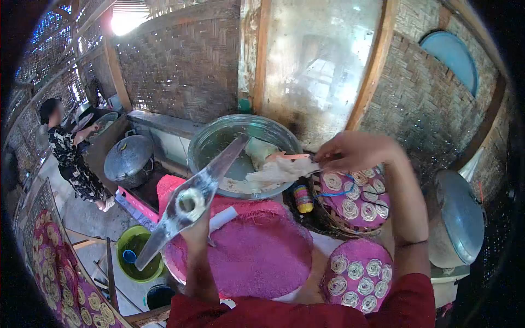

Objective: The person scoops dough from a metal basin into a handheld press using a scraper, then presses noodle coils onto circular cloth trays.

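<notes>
My left hand (196, 232) is wrapped round a hand press (210, 175), a long pale bar with a round opening in its middle. A ring of white dough lines that opening, and a white tube juts out beside my hand. My right hand (353, 151) has its fingers pinched at the end of a ragged clump of white dough (281, 174), held over the near rim of a large metal basin (198, 143). Something with an orange edge (295, 157) shows just behind the clump; its kind is unclear. More pale dough (259, 152) lies inside the basin.
A round pink mat (257, 257) lies before me. Coiled noodle rounds cover a pink mat (360, 273) at right and another in a basket (350, 227). A yellow-and-pink container (302, 199), lidded pot (130, 158), green bucket (123, 240) and large pot (456, 218) stand around. A person (68, 147) stands far left.
</notes>
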Demonstrator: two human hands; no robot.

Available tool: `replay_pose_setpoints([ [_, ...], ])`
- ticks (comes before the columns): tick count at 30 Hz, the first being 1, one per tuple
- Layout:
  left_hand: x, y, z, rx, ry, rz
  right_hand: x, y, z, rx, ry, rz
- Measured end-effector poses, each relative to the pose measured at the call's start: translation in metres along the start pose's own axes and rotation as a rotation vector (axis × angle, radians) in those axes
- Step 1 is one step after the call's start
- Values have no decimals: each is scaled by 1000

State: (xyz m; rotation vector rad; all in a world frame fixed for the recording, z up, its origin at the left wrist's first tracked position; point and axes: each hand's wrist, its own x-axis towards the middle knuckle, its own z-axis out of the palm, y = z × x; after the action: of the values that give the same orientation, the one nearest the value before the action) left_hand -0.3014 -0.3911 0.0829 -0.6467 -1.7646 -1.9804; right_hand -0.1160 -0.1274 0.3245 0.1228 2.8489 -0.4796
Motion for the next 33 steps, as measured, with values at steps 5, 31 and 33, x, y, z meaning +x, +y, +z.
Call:
replay_pose_setpoints([
  [5, -20, 59, 37, -170, -407, -105, -70, -31, -16, -42, 43, -57],
  [31, -59, 121, 66, -56, -798, 344, -123, -96, 106, -1022, 499, -119],
  [33, -64, 131, 59, 74, -804, 307, -114, -94, 123, -1040, 511, -144],
])
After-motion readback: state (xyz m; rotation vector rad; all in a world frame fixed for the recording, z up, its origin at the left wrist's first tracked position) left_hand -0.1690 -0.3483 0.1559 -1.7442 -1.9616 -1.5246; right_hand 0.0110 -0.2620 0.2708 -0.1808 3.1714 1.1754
